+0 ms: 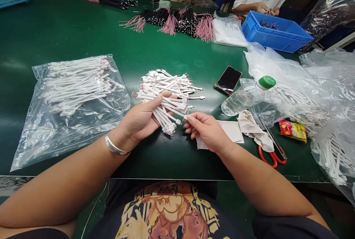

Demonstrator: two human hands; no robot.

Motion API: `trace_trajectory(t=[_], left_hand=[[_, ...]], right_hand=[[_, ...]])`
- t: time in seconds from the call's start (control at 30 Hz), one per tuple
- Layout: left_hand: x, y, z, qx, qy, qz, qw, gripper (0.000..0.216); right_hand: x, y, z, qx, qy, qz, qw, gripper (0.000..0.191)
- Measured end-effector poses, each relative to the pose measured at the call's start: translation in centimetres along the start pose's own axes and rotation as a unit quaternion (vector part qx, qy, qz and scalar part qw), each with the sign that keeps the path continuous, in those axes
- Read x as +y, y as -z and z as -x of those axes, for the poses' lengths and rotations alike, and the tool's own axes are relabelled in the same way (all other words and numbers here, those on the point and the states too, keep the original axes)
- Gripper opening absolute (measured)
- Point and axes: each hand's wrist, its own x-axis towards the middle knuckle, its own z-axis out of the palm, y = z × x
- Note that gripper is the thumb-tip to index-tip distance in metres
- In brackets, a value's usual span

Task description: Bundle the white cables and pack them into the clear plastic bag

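Observation:
My left hand (141, 119) is closed around a bundle of short white cables (169, 115), their plug ends fanning out toward my right. My right hand (203, 130) pinches the tip of one cable from that bundle at its connector. Just beyond my hands lies a loose pile of the same white cables (169, 84) on the green table (172, 154). A silver bracelet sits on my left wrist.
A clear bag of white cables (72, 98) lies left. Right of my hands: a phone (227, 80), a plastic bottle (246, 95), cloth, red scissors (270, 156), a snack packet, more plastic bags. Far side: pink-black wire bundles (177, 21), a blue crate (274, 32), other people's hands.

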Motion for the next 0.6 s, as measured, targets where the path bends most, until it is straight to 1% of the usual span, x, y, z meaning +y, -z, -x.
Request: trace_trajectory(t=[0.1,0.2,0.33,0.43,0.5,0.57,0.6], left_hand=[[0.2,0.2,-0.2,0.0,-0.015,-0.005,1.0,0.023],[0.3,0.2,-0.2,0.005,-0.009,-0.001,1.0,0.022],[0.4,0.3,-0.3,0.001,-0.032,-0.003,0.999,0.021],[0.9,0.5,-0.6,0.009,-0.051,-0.01,0.999,0.021],[1.4,0.7,-0.7,0.014,-0.059,-0.005,0.998,0.022],[1.7,0.7,-0.8,0.021,-0.066,0.002,0.998,0.022],[1.8,0.7,-0.8,0.024,-0.068,0.004,0.997,0.022]], right_hand=[[-0.5,0.9,0.0,0.035,0.035,0.085,0.995,0.031],[-1.6,2.4,0.1,0.07,0.086,0.174,0.979,0.031],[-3.2,4.5,0.5,0.082,0.101,0.256,0.958,0.03],[-4.1,6.2,1.0,0.072,0.086,0.283,0.952,0.031],[-4.5,7.5,1.4,0.041,0.064,0.314,0.946,0.032],[-4.6,8.7,1.6,0.01,0.043,0.366,0.929,0.034],[-4.7,9.1,1.6,0.008,0.039,0.393,0.919,0.034]])
